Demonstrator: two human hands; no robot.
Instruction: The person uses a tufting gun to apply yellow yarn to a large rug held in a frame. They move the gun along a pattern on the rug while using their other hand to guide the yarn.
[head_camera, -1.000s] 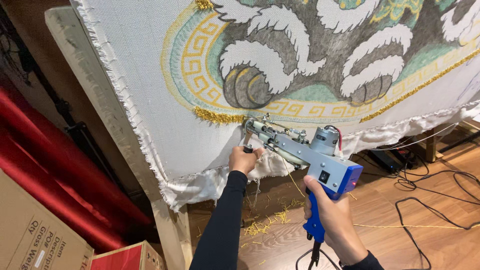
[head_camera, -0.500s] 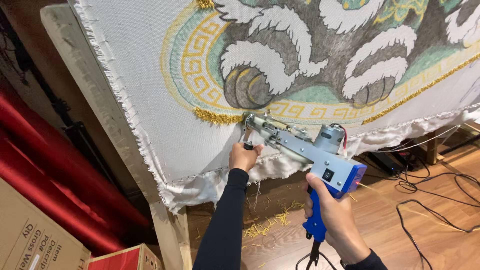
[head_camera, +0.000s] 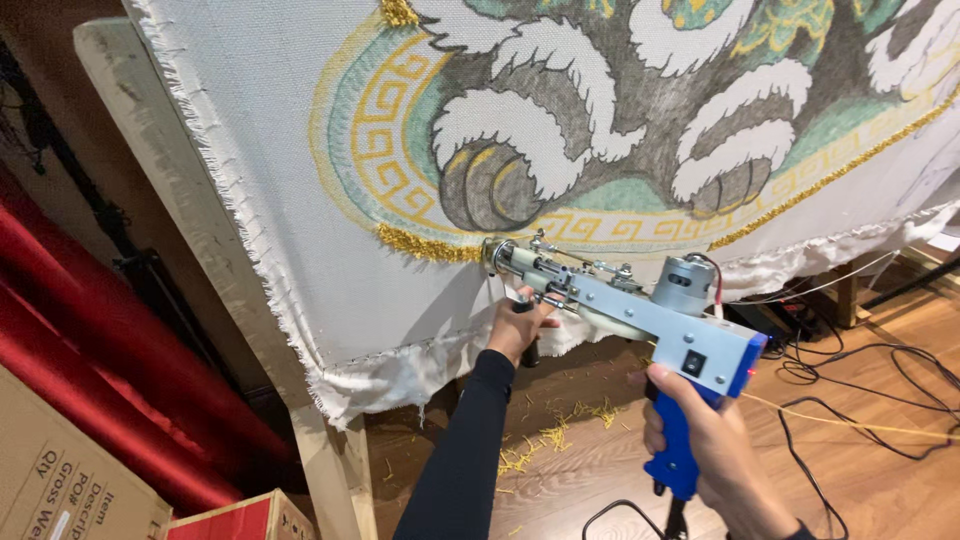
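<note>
A blue and grey tufting gun (head_camera: 640, 315) points its needle end at a stretched white cloth (head_camera: 300, 150) bearing a grey, green and gold pattern. The tip touches the cloth at the end of a tufted gold yarn line (head_camera: 425, 243). My right hand (head_camera: 715, 455) grips the gun's blue rear handle. My left hand (head_camera: 520, 325), in a dark sleeve, holds the black front grip under the gun's nose. A yellow yarn strand (head_camera: 850, 420) trails off to the right.
A pale wooden frame (head_camera: 190, 220) holds the cloth, its post going down to the wooden floor (head_camera: 600, 470). Yellow yarn scraps (head_camera: 545, 440) lie on the floor. Black cables (head_camera: 880, 380) sprawl at right. Red rolls (head_camera: 110, 380) and cardboard boxes (head_camera: 70, 480) stand at left.
The gun's tip has crept slightly rightward along the gold border, lengthening the tufted line. Both hands keep their grip.
</note>
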